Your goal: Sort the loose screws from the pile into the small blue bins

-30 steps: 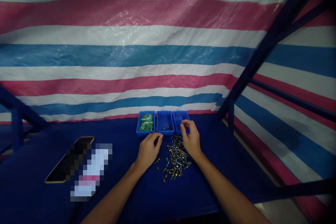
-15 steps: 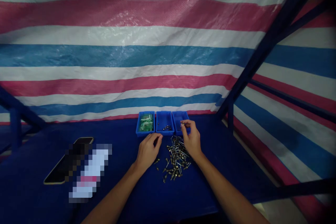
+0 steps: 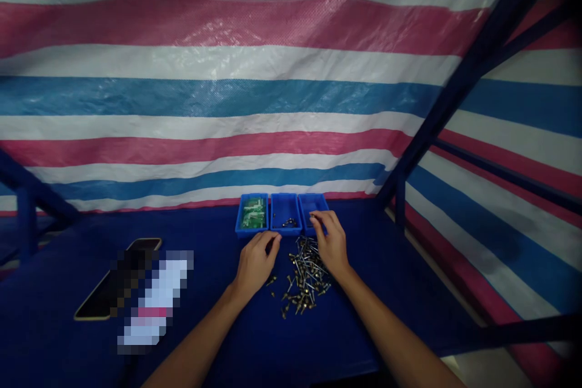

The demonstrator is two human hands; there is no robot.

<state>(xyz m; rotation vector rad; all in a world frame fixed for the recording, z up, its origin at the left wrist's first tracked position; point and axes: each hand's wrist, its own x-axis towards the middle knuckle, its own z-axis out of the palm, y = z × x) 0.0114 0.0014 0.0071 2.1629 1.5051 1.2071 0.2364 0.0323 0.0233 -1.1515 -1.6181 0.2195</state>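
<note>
My right hand [image 3: 333,244] is over the front of the right blue bin [image 3: 320,199], thumb and fingers closed around what looks like a small metal piece, mostly hidden. Just in front of the left and middle bins, my left hand [image 3: 257,259] has its thumb and fingertips pressed together; I cannot make out anything between them. A pile of metal screws [image 3: 307,276] with brass-coloured heads lies between both hands. The middle blue bin [image 3: 284,203] holds a few similar metal parts [image 3: 288,222]. Green-and-clear small packets or pieces [image 3: 253,212] fill the left blue bin [image 3: 239,225].
A dark phone [image 3: 97,297] with a light edge lies at the left on the blue table [image 3: 218,227], beside a blurred-out pale object [image 3: 157,297]. Blue frame bars [image 3: 436,115] rise at the right. A striped plastic sheet [image 3: 227,97] hangs behind the bins.
My right fingertips have shifted slightly left above the right bin. The left hand keeps its place, and the pile looks the same.
</note>
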